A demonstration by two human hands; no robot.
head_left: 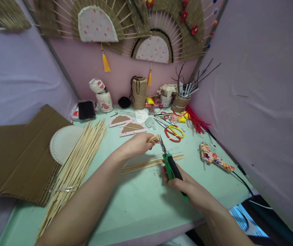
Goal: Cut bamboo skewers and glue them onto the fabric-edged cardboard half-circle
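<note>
Near the middle of the table, my left hand (pixel 140 143) is closed around a few short bamboo sticks (pixel 153 138), their ends poking out to the right. My right hand (pixel 180 182) grips green and black handled cutters (pixel 171 165). The metal jaws of the cutters point up and touch or nearly touch the stick ends; I cannot tell if they bite. Under my hands lies a loose row of thin bamboo sticks (pixel 146 165). Just behind are two half-round cardboard pieces with pink spotted edging (pixel 133 130) and red and yellow handled scissors (pixel 173 133).
At the left, a big bundle of bamboo sticks (pixel 81 153) lies by a paper plate (pixel 59 141) and cardboard sheets (pixel 20 160). A glue gun (pixel 215 157) with a cord is at the right. Along the back stand a twine spool (pixel 139 92), a jar (pixel 104 101) and a pen holder (pixel 180 102).
</note>
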